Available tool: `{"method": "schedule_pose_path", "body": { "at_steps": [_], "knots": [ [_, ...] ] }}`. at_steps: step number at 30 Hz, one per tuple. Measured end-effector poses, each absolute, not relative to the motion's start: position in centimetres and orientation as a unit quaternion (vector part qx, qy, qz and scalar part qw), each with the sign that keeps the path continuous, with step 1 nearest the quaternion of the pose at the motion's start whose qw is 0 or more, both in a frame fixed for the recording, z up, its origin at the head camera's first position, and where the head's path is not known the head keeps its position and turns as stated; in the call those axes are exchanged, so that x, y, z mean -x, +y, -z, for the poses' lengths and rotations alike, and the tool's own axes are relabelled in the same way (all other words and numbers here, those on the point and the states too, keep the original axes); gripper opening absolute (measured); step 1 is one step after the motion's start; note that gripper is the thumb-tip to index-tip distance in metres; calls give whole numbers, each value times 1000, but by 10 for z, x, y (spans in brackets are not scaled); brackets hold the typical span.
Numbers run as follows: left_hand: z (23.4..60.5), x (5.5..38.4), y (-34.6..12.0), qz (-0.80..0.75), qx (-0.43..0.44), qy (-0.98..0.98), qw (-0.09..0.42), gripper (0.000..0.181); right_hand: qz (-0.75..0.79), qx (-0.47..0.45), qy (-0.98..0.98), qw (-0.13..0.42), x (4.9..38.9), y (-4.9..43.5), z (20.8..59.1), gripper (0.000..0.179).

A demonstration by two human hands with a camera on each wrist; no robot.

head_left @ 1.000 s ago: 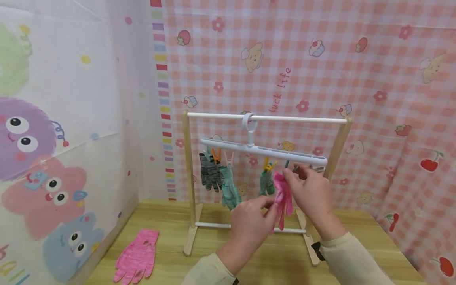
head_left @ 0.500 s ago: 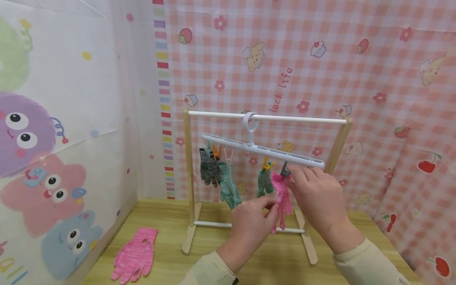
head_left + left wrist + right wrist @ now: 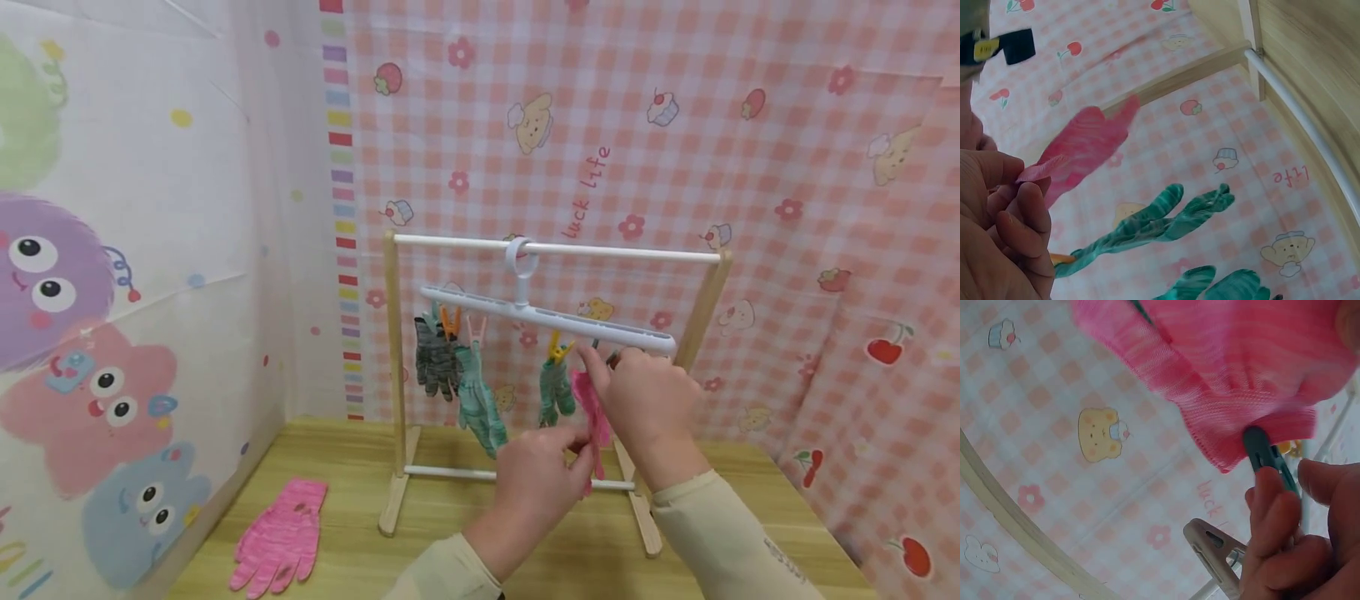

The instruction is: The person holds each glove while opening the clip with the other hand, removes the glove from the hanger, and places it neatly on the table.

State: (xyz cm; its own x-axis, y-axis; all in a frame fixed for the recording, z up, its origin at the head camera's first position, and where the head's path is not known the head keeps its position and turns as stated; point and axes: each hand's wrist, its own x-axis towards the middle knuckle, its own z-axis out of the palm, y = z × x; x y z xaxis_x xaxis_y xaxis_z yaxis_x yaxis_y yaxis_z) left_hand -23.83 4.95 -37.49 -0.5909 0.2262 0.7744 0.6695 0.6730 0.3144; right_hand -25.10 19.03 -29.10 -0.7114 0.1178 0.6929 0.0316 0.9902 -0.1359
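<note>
A pink knit glove (image 3: 591,404) hangs below the right part of a white hanger (image 3: 555,317). My left hand (image 3: 536,475) pinches one of its fingers, as the left wrist view shows. At the cuff, my right hand (image 3: 651,408) grips a dark green clothespin (image 3: 1266,450) by its handles. In the right wrist view the clothespin's tip lies on the cuff's edge. A beige clothespin (image 3: 1213,553) hangs beside those fingers. Left of the pink glove, a green glove (image 3: 557,390) hangs from a yellow clothespin (image 3: 558,348).
A wooden rack (image 3: 397,358) with a white top rod (image 3: 622,251) carries the hanger. Farther left hang another green glove (image 3: 480,400) and a dark grey glove (image 3: 437,358) on clothespins. A second pink glove (image 3: 279,537) lies flat on the wooden table (image 3: 352,508).
My right fingers have shifted and curled around the clothespin, covering what showed of it half a second ago. My left hand has moved slightly right and down with the pink glove's finger.
</note>
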Motion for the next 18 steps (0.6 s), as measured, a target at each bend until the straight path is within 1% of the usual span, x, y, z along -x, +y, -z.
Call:
{"method": "schedule_pose_path", "body": {
  "at_steps": [4, 8, 13, 18],
  "knots": [
    [380, 239, 50, 300, 270, -830, 384, 7, -53, 79, -927, 362, 260, 183, 288, 80],
    [383, 240, 48, 300, 268, -829, 389, 4, -61, 101, -926, 359, 264, 182, 287, 76],
    [384, 240, 43, 314, 254, -840, 361, 4, -71, 98, -917, 381, 266, 185, 288, 66],
    [386, 240, 36, 364, 257, -836, 320, 4, -76, 66, -902, 420, 268, 186, 288, 63]
  ]
}}
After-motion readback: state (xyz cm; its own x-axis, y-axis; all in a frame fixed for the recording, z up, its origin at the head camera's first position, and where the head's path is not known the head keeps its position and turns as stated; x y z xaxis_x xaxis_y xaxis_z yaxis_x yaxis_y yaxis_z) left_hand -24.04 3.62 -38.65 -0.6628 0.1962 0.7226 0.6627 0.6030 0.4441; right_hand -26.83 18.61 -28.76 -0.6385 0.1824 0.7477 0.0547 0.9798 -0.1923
